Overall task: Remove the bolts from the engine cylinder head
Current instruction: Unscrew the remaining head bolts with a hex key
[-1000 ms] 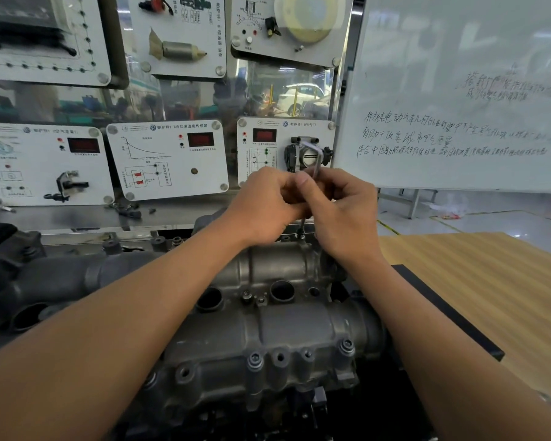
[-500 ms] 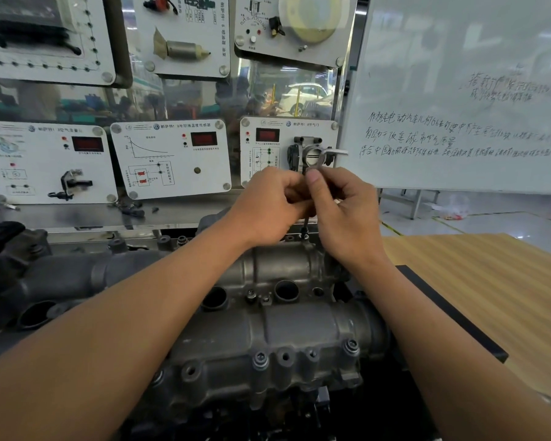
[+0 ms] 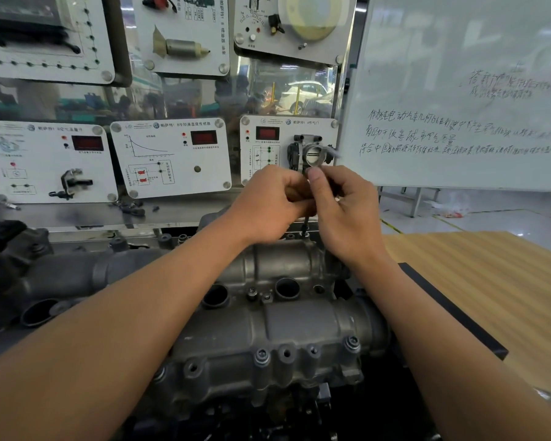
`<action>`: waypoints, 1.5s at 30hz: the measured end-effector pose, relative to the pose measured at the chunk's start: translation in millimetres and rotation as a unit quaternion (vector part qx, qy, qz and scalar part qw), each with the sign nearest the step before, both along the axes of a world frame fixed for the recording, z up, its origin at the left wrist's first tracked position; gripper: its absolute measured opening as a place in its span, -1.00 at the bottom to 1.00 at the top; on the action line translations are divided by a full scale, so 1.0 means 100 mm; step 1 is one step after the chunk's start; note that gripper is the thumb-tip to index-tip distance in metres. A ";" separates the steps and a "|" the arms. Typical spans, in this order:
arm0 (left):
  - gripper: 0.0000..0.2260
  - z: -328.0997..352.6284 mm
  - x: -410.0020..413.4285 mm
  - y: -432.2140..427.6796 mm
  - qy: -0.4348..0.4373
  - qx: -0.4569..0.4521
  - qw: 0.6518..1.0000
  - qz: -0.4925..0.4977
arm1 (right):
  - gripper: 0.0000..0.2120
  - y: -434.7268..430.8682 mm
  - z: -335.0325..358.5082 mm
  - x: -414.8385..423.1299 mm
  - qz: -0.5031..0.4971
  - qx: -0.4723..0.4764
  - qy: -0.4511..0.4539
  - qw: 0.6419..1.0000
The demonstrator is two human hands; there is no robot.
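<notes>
Since half a second ago the short arm of your hex key (image 3: 306, 222) has swung further round to the right, towards the whiteboard (image 3: 458, 90). Your hands have barely shifted from their place over the far edge of the cylinder head (image 3: 299, 323). Your left hand (image 3: 272, 202) and right hand (image 3: 347, 211) are both curled close about the top of the key, fingers bunched together. The thin dark shaft drops between them to a bolt (image 3: 305, 234) at the far right of the head, too small here to make out clearly.

Treat that bolt as small, hard steel, probably oily and easy to drop into the casting once loose. The key is thin and will likely spring or slip out if you tilt it, so keep it upright and seated deep. When the thread runs free, pinch the bolt by its head. The cylinder head looks like heavy, rigid cast metal and should not shift under you.

Count: one key, both hands on it, one bolt under it. On the near flange I make out two bolts (image 3: 261, 354) seated, with open holes between them, and two large round wells (image 3: 217, 296) across the middle
</notes>
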State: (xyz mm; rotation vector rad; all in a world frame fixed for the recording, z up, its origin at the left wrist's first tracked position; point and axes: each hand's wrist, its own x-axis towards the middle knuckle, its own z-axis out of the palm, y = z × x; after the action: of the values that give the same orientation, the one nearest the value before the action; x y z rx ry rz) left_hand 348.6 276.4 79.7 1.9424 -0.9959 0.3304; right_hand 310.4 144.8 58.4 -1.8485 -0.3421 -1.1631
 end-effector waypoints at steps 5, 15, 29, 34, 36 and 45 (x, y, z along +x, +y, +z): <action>-0.83 0.00 -0.02 -0.04 -0.028 -0.009 0.999 0.032 | -0.96 0.02 0.04 -0.02 -0.005 0.045 -0.009 0.999; -0.86 -0.04 -0.02 -0.05 -0.061 -0.015 0.997 0.051 | -0.88 0.04 0.05 -0.04 -0.044 -0.014 -0.010 0.999; -0.80 -0.03 0.03 -0.04 -0.049 -0.017 0.998 0.039 | -0.88 0.04 0.07 -0.05 -0.042 -0.004 -0.027 0.999; -0.86 -0.01 0.03 0.00 -0.002 0.009 0.999 -0.037 | -0.78 0.01 0.05 -0.04 -0.032 -0.013 -0.017 0.999; -0.87 0.00 0.03 0.02 0.014 0.027 0.998 -0.046 | -0.77 0.01 0.03 -0.03 -0.031 -0.029 -0.009 0.999; -0.89 -0.02 0.01 -0.04 -0.034 0.011 0.999 0.030 | -0.82 0.01 0.03 -0.01 -0.031 0.008 -0.022 0.999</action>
State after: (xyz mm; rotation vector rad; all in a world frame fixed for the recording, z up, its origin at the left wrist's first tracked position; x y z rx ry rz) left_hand 349.3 272.8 77.5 1.9953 -0.9901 0.4243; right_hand 309.0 145.7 61.0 -1.8335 -0.3006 -1.2470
